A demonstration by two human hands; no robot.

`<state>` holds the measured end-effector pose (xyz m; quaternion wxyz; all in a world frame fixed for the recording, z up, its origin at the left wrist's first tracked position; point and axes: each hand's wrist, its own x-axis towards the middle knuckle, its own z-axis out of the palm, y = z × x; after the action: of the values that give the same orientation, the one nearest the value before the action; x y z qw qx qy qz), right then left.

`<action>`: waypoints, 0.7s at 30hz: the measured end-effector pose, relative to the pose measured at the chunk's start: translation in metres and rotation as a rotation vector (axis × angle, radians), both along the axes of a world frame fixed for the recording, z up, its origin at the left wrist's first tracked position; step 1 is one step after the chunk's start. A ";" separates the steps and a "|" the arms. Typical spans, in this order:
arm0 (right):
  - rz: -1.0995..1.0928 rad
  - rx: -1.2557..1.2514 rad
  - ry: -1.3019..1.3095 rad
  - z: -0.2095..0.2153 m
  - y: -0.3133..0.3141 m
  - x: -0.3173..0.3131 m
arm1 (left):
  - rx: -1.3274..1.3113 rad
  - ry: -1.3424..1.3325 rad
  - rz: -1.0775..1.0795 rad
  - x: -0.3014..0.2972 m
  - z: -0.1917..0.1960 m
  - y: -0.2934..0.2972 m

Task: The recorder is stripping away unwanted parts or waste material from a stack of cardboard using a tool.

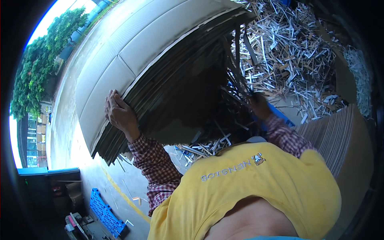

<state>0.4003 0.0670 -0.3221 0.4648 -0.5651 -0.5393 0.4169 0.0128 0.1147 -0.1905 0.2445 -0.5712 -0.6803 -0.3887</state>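
A thick stack of cardboard sheets (160, 84) stands tilted in front of me, its pale outer face turned up to the left. My left hand (121, 114) is closed over the stack's near left edge, fingers bent onto the pale face. Narrow cardboard strips (237, 76) dangle from the right side of the stack. Among them is my right hand (260, 106), in deep shadow. Its fingers look closed around the strips, though the tips are hard to make out. The underside of the stack is dark.
A big heap of shredded cardboard strips (288, 52) covers the floor at the far right. Another stack of cardboard (332, 136) stands at my right side. A blue plastic pallet (105, 212) lies lower left, close to a yellow floor line (124, 194). More scraps (204, 150) lie below the stack.
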 end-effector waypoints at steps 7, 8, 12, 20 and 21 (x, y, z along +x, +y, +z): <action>-0.073 0.262 -0.479 -0.047 0.003 0.050 | 0.007 0.007 -0.011 0.003 -0.004 0.006; 0.083 0.070 -0.495 -0.029 0.002 0.048 | 0.014 0.027 -0.009 0.004 -0.004 0.008; 0.723 -0.019 -0.433 0.014 -0.008 0.021 | -0.013 0.015 -0.015 0.004 -0.003 0.002; 0.653 -0.022 -0.209 0.086 0.071 -0.046 | 0.033 0.045 -0.030 0.004 -0.005 0.007; 0.655 -0.004 -0.203 0.088 0.076 -0.047 | 0.038 0.042 -0.038 0.005 -0.005 0.008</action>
<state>0.3533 0.1435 -0.2338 0.2491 -0.4014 -0.7348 0.4867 0.0176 0.1227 -0.1959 0.2620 -0.5873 -0.6565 -0.3942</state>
